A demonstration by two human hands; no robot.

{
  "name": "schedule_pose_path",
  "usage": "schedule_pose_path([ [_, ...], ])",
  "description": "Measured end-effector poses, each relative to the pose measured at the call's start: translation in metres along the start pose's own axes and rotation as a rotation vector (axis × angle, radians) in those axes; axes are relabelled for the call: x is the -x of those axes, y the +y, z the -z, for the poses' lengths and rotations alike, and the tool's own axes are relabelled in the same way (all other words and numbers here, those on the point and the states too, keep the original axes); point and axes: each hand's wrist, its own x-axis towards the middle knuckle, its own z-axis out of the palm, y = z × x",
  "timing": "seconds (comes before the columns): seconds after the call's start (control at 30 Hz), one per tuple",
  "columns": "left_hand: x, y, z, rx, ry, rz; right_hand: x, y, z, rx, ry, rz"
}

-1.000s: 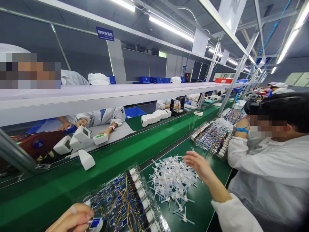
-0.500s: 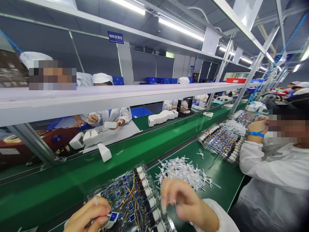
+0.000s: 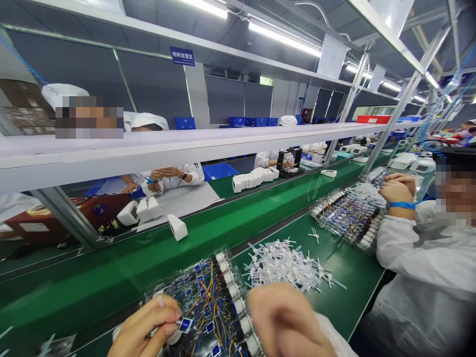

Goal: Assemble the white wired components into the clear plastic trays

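On the green counter (image 3: 347, 260), lower centre, the left hand (image 3: 143, 327) pinches a blue-screened part (image 3: 185, 325); white strips (image 3: 282, 265) lie just beyond the nearer, blurred right hand (image 3: 288, 320), whose hold I cannot tell.

So the blue sign (image 3: 182, 56) up on the overhead rail (image 3: 223, 63), left of centre, says 物料放置区, with a line under it too tiny to read. White label (image 3: 33, 227) on the reddish-brown thing (image 3: 74, 218), far left? Not legible either.

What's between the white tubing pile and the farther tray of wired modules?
Stray white tubing, on the green worktop; the head view shows it.
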Motion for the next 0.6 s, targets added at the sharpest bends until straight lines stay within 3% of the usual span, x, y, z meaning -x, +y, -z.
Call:
schedule_pose_path([
  [0.13,0.003,-0.002,0.0,-0.016,-0.02,-0.013,-0.079,-0.027,-0.011,-0.182,-0.147,-0.084],
  [0.23,0.008,-0.005,0.001,0.008,-0.033,0.017,-0.12,-0.025,-0.012,-0.034,-0.217,-0.115],
  [0.33,0.012,-0.004,0.0,0.073,0.008,0.039,-0.122,0.015,-0.022,0.09,-0.126,-0.079],
  [0.4,0.013,-0.003,-0.004,0.122,0.086,0.035,-0.111,0.055,-0.033,0.018,-0.123,-0.049],
  [0.43,0.013,-0.003,-0.006,0.143,0.129,0.039,-0.105,0.075,-0.039,-0.096,-0.163,-0.082],
  [0.5,0.013,-0.004,-0.012,0.168,0.211,0.061,-0.095,0.107,-0.05,-0.352,-0.369,-0.206],
  [0.6,0.013,-0.008,-0.019,0.188,0.297,0.125,-0.085,0.129,-0.059,-0.496,-0.492,-0.304],
])
